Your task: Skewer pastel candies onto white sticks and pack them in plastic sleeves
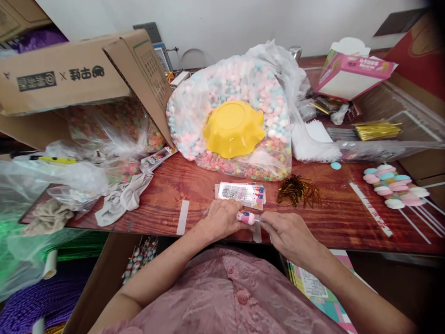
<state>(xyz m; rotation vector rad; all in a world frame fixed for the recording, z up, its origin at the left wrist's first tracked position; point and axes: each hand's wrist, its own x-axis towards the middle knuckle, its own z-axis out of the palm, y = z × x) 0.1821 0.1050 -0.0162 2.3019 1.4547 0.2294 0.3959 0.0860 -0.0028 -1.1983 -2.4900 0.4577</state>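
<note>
At the near edge of the red wooden table [194,185], my left hand [222,218] is closed around a small pink and white sweet [245,217]. My right hand [287,234] pinches a thin clear strip or stick at the sweet's right end. Just beyond the hands lies a small stack of printed labels or bags [243,194]. A bundle of gold twist ties [298,191] lies to their right.
A large clear bag of pastel sweets [225,83] with a yellow bowl [233,127] on it stands at the middle back. Finished marshmallow skewers [396,185] lie at the right. A tipped cardboard box [79,69], plastic bags and a cloth [121,197] crowd the left.
</note>
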